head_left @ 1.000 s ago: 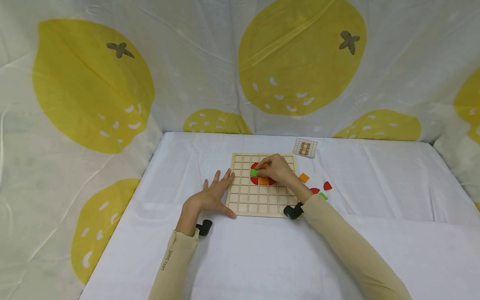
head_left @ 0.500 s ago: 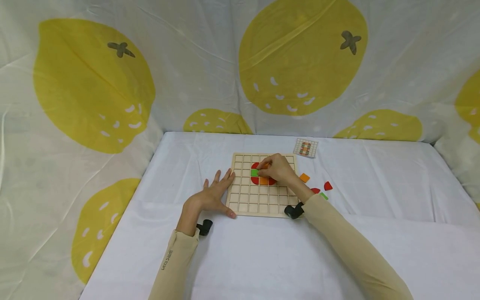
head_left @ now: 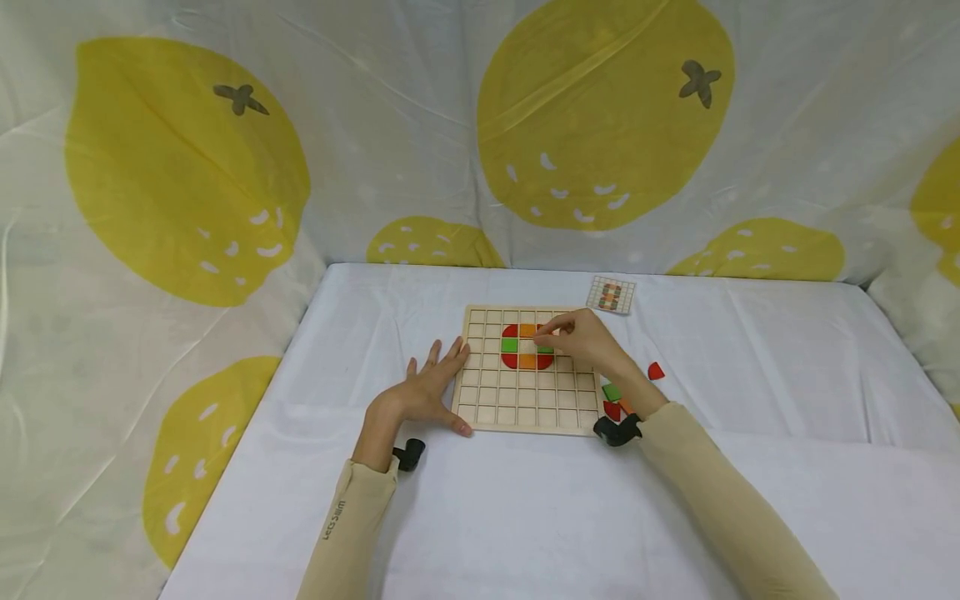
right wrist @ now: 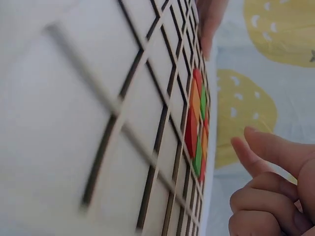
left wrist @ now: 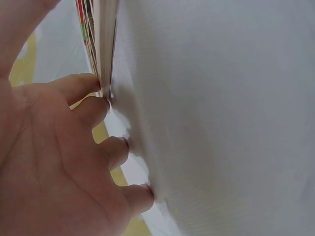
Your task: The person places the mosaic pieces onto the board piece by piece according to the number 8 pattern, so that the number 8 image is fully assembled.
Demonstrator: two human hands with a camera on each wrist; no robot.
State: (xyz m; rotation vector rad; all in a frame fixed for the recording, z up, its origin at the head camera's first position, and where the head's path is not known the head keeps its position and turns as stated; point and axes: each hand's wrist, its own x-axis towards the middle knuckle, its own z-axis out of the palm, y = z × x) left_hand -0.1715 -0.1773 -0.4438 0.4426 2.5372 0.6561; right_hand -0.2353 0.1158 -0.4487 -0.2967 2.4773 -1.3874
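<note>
My left hand (head_left: 427,390) rests with spread fingers against the left edge of a light wooden grid board (head_left: 506,398). In the left wrist view its fingertips (left wrist: 140,196) touch the white cloth beside the board. Set in the board are rounded red corner pieces (head_left: 510,361), orange squares (head_left: 527,362) and green squares (head_left: 510,345), ringing one bare cell. My right hand (head_left: 588,340) hovers over the right of this ring, partly covering it. In the right wrist view its thumb and index finger stand slightly apart with nothing between them; the other fingers are bent.
Right of the board lie loose pieces: a green one (head_left: 611,392), a red one (head_left: 612,410), an orange one (head_left: 626,407) partly under the right wrist, and another red one (head_left: 656,371). A small pattern card (head_left: 611,296) lies behind. A lemon-print cloth (head_left: 390,150) hangs at the back.
My right hand has moved right, off the ring's middle, uncovering the bare cell and the right green square. Its arm now hides other loose pieces. The left hand has stayed put.
</note>
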